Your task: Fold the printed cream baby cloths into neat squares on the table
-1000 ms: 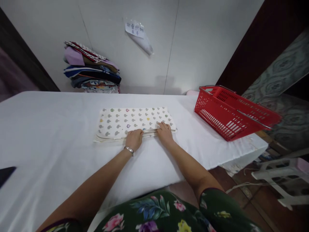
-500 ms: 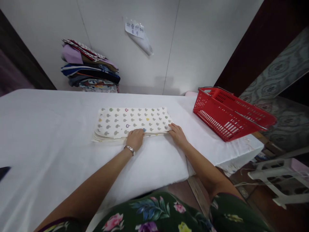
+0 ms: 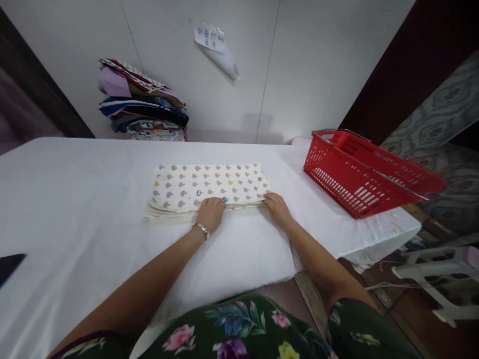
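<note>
The near edge of the folded cloth (image 3: pixel 211 182) is touched about its middle by the left hand (image 3: pixel 210 214), with the fingers bent at the edge, and close to its right corner by the right hand (image 3: pixel 277 209). Whether the layers are gripped cannot be told, as the undersides of both hands are hidden. The cloth, white with grey and a few coloured motifs, is laid in layers on the white-covered surface (image 3: pixel 90 199). To its right, a red basket (image 3: pixel 337 174) is set down. At the far left, folded fabrics (image 3: pixel 144 107) are stacked beside the wall (image 3: pixel 307 60), where a paper sign (image 3: pixel 209 39) is fixed.
</note>
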`<state>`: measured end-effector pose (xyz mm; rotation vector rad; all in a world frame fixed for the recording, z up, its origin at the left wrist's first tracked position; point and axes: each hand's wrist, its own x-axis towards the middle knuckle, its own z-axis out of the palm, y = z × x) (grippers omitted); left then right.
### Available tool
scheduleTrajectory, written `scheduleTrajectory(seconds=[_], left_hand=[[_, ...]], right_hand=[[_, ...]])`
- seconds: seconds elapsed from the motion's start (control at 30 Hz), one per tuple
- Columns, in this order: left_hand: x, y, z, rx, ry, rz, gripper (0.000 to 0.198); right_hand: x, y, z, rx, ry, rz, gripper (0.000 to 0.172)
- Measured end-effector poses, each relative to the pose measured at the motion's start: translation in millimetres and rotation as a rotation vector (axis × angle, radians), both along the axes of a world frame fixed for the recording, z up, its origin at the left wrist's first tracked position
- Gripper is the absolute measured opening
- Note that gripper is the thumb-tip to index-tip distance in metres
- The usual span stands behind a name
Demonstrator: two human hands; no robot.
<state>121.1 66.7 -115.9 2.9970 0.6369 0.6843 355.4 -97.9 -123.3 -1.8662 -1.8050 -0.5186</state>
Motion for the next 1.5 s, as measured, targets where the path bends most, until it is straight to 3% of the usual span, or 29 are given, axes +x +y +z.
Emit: scheduleTrajectory(seconds=[0.17,0.33,0.73,0.9,1.1,1.2,1.5], left_hand=[[4.3,2.9,6.0,-0.137,0.031,0.118,0.022],[9.5,9.4,10.8,-0.11,0.113,0.138,0.025],[10.8,11.0,4.7,-0.038,0.132,0.099,0.03],[6.9,3.8,8.3,-0.034,0.108,0.001,0.023],[19.4,-4.9,11.4,-0.016,0.091,-0.063,0.023],[30.0,-8.5,11.7,-0.027,0.088,-0.096,0.024],[54.1,-17.7,7.9,-0.043,0.075,-0.106,0.022]], right_hand=[[3.0,6.4,5.9,-0.01,0.115,0.047,0.018],[6.5,16.7,9.9,-0.026,0.203,0.041,0.017],[4.4,18.8,-2.0,-0.197,0.111,-0.233,0.023],[5.2,19.3,-2.9,-0.161,0.138,-0.201,0.023],[-8.5,17.2,1.0,-0.028,0.125,0.055,0.026],[-14.7,19.1,1.0,-0.038,0.093,0.121,0.027],[-13.8,28.1,-5.3,-0.039,0.136,0.069,0.024]])
